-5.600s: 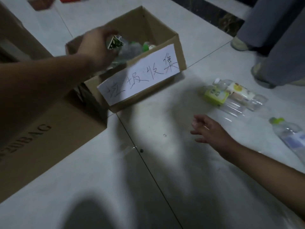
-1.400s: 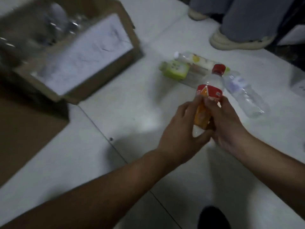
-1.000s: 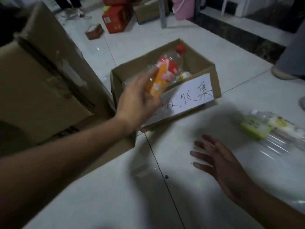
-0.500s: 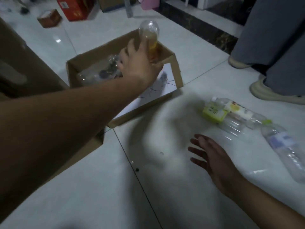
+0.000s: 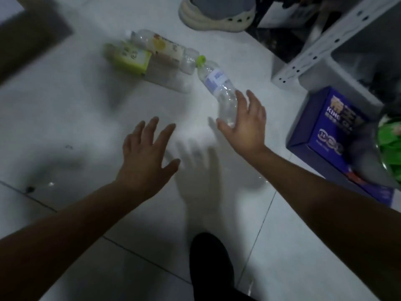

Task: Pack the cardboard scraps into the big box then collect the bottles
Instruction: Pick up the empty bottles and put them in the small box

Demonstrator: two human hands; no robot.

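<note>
Over the white tiled floor (image 5: 65, 118), my left hand (image 5: 145, 157) hovers spread, and my right hand (image 5: 245, 124) is spread at the base of the green-capped bottle (image 5: 217, 81). Other bottles (image 5: 165, 46) lie beyond it; a purple box (image 5: 323, 131) sits at my right.

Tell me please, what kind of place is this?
Probably an indoor storeroom or back room, though I cannot be sure. The work happens on a pale tiled floor. A perforated metal rack stands at the right with a purple carton near it, and plastic bottles lie on the tiles.
</note>
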